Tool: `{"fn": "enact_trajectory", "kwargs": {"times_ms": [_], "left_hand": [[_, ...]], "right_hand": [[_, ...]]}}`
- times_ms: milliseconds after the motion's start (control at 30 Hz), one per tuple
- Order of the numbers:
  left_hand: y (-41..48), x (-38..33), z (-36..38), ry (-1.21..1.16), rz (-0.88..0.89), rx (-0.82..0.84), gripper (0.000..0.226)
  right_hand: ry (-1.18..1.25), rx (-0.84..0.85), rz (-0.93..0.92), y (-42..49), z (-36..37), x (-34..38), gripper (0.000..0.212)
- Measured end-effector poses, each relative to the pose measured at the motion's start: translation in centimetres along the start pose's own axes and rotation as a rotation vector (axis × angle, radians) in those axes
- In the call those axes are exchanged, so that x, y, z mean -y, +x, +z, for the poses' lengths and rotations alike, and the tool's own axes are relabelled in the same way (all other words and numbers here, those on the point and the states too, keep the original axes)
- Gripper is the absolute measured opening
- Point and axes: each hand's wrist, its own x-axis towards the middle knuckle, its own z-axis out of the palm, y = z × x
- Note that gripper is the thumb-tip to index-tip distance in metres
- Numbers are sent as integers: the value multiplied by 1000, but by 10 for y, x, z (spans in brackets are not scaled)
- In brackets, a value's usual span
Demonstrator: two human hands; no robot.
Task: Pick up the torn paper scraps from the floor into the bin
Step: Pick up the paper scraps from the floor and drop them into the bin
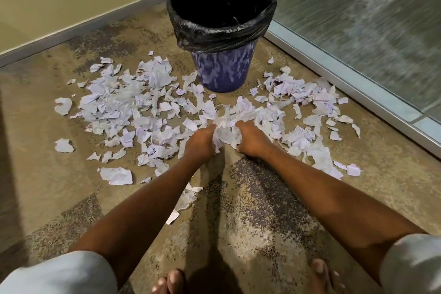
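Gathering step in hand: left hand and right hand down on floor, close together, fingers curled into clump of paper scraps bunched between them. Most scraps lie spread across floor left and right of bin, which stands just beyond, black liner open. Next move, likely: squeeze clump firm, lift without shedding, carry forward over rim, release.

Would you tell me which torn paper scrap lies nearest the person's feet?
The small flat scrap just right of the left forearm, at the near end of the trail. Every other scrap lies farther off, toward the bin.
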Motion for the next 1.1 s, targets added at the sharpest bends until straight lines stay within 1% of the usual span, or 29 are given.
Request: {"fn": "enact_trajectory", "kwargs": {"times_ms": [100, 300, 367, 467, 533, 567, 667, 867, 1000, 1100], "left_hand": [[4, -1, 1, -13, -32, 43, 64], [12, 0, 4, -49, -53, 56, 47], [12, 3, 5, -86, -70, 46, 43], [13, 4, 4, -179, -106, 33, 26], [13, 4, 2, -234, -116, 54, 18], [12, 3, 0, -254, -114, 66, 15], [9, 2, -5, -394, -142, 79, 13], [9, -10, -24, -644, -222, 83, 21], [13, -27, -40, -709, -194, 16, 16], [15, -39, -53, -736, -116, -53, 12]], "right_hand": [[2, 5, -3, 6, 4, 5, 79], [109, 8, -6, 11, 11, 16, 58], [171, 9, 17, 10, 12, 20, 53], [292, 17, 72, 7, 15, 25, 40], [437, 32, 135, 3, 15, 30, 29], [525, 46, 176, 1, 14, 32, 27], [708, 63, 242, -4, 9, 35, 36], [839, 18, 249, -5, -10, 36, 40], [899, -37, 217, -3, -29, 36, 42], [936, -97, 162, -2, -45, 39, 42]]}}
